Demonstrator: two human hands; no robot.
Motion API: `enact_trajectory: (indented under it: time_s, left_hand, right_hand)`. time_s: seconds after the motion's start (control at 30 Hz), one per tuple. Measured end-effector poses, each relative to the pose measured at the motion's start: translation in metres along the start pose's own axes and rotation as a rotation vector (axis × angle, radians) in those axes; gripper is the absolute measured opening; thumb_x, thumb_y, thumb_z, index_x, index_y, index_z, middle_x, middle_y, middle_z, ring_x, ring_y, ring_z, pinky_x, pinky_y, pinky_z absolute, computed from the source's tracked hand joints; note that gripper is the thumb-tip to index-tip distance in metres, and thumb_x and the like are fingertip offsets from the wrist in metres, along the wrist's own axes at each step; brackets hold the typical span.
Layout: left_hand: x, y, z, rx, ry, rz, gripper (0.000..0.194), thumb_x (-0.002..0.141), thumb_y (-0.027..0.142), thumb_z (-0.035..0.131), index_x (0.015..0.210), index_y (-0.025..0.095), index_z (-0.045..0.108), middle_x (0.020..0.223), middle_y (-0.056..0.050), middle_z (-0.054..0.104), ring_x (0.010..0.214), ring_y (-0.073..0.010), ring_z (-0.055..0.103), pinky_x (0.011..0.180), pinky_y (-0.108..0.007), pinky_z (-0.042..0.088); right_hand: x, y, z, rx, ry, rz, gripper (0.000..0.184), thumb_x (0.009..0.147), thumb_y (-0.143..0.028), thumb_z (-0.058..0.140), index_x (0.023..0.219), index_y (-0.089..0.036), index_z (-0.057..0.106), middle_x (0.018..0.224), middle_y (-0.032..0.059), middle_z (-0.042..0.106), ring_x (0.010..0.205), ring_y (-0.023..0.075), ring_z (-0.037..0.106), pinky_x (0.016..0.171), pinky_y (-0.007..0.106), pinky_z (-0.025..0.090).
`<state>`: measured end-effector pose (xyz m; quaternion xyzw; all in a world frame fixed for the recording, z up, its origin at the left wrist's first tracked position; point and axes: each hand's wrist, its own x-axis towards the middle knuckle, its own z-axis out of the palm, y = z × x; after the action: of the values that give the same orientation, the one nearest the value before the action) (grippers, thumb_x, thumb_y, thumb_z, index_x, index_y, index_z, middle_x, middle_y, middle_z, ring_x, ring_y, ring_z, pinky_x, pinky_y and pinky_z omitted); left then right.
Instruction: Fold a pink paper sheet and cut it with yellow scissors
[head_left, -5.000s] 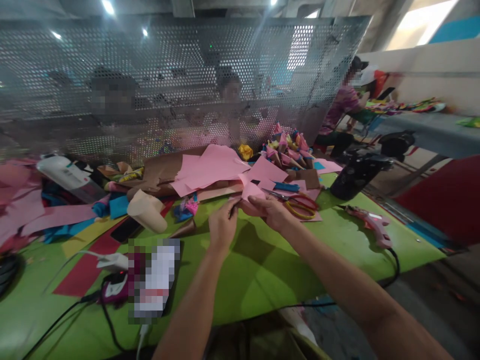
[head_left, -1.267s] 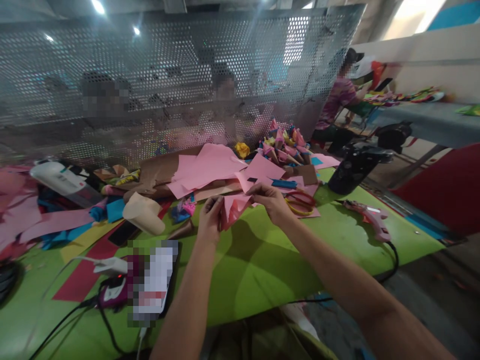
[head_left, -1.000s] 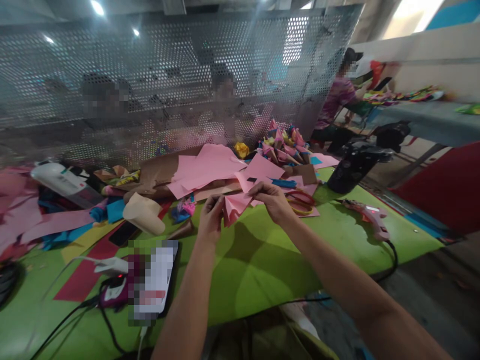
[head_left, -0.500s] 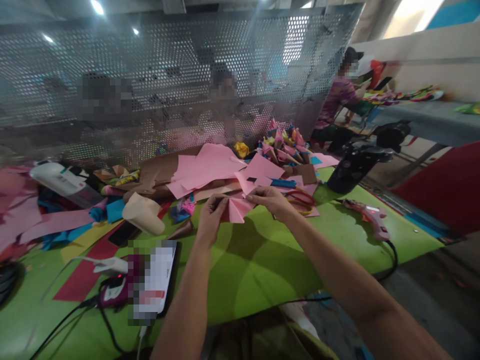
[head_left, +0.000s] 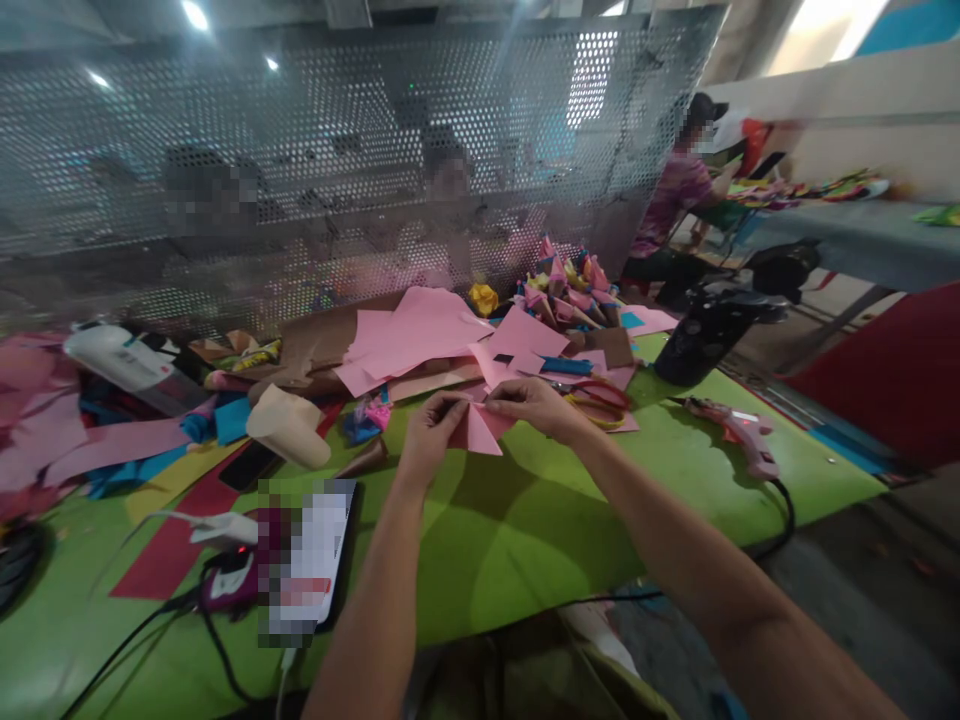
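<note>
A small folded piece of pink paper (head_left: 481, 430) is held above the green table (head_left: 517, 540). My left hand (head_left: 436, 435) pinches its upper left edge, and my right hand (head_left: 536, 408) pinches its upper right, the fingertips of both close together. The paper's creased flaps hang down between them. Larger pink sheets (head_left: 420, 335) lie just beyond my hands. To the right of my right hand rest scissors (head_left: 600, 400) with red and yellow handles, beside a blue roll (head_left: 566, 366).
A pink glue gun (head_left: 739, 430) and a dark tumbler (head_left: 694, 335) stand at the right. Left are a phone (head_left: 319, 550), a power strip (head_left: 232, 580) with cables and a cream roll (head_left: 286, 427). Pink paper cones (head_left: 570, 290) pile up before a perforated metal screen (head_left: 337, 150). A person (head_left: 679, 190) sits beyond.
My hands have drawn closer together, the left moving slightly right. The pink paper between them is folded narrower, its flaps turned further to the right.
</note>
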<state>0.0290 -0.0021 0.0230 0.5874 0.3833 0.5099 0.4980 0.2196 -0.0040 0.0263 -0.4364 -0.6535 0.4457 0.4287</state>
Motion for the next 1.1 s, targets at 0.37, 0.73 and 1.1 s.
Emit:
enact_trajectory:
  time_s: [0.37,0.73,1.1]
  left_hand:
    - [0.000,-0.010,0.005,-0.025,-0.010,-0.058,0.022,0.071,0.038,0.072,0.080,0.019,0.068,0.082,-0.001,0.066,0.078,-0.0148,0.057,0.076,-0.027,0.045]
    - [-0.003,-0.015,0.018,0.074,0.066,0.000,0.014,0.083,0.033,0.060,0.079,0.020,0.059,0.077,0.001,0.058,0.078,-0.0143,0.053,0.076,-0.026,0.042]
    - [-0.001,-0.011,0.015,0.236,0.205,0.040,0.013,0.085,0.024,0.059,0.074,0.020,0.053,0.072,0.001,0.055,0.073,-0.0148,0.051,0.073,-0.026,0.039]
  right_hand:
    - [0.002,0.011,0.010,-0.035,0.045,-0.009,0.028,0.072,-0.044,0.068,0.076,-0.016,0.065,0.069,0.0011,0.063,0.064,0.0124,0.053,0.058,0.024,0.039]
    - [0.005,0.017,0.017,-0.075,0.091,-0.018,0.028,0.072,-0.045,0.064,0.070,-0.017,0.060,0.064,-0.0009,0.058,0.061,0.0123,0.049,0.059,0.025,0.037]
    - [-0.001,0.013,0.015,-0.192,0.047,-0.055,0.015,0.068,-0.031,0.062,0.069,-0.016,0.061,0.070,0.0017,0.065,0.064,0.0145,0.054,0.060,0.025,0.038]
